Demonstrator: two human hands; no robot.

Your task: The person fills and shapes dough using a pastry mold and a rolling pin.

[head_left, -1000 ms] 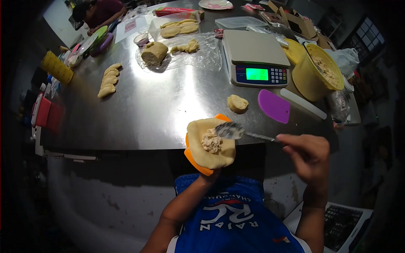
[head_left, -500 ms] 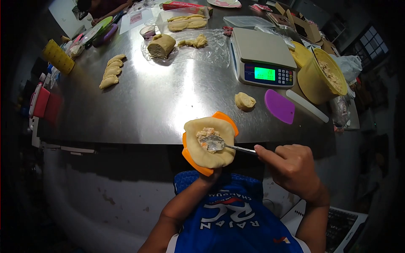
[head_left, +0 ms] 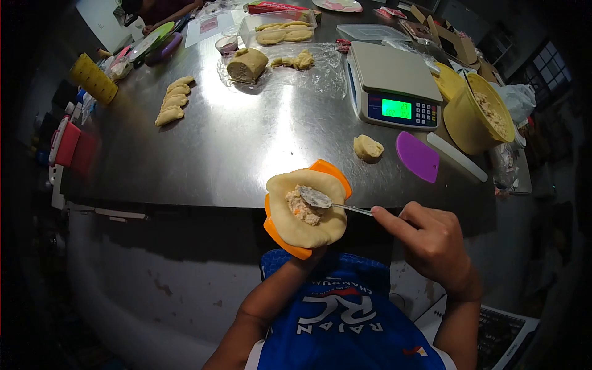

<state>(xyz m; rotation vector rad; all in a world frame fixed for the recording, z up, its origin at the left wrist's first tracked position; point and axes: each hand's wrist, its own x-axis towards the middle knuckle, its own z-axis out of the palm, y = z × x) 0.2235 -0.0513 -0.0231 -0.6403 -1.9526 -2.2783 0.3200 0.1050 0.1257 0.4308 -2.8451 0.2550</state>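
Note:
My left hand [head_left: 316,253] is under an orange dumpling mold [head_left: 291,248] and bears it just off the table's near edge; its fingers are mostly hidden. Over the mold lies a round sheet of pale dough [head_left: 283,230], draping past parts of its rim. A mound of chunky filling [head_left: 301,211] with orange bits sits in the dough's middle. My right hand [head_left: 435,240] is closed on the handle of a metal spoon [head_left: 351,208]. The spoon's bowl rests against the upper right of the filling.
A small dough lump [head_left: 368,148], purple scraper [head_left: 417,157] and white stick [head_left: 457,158] lie to the right. Behind stand a scale [head_left: 394,77] and yellow filling tub [head_left: 472,114]. Shaped pastries [head_left: 175,102] and a dough log [head_left: 247,66] lie farther back. A person [head_left: 161,12] is at far left.
The spoon's bowl has shifted up and slightly left over the filling, showing more of the mound. The table scene has moved slightly right in view. Both hands keep their holds.

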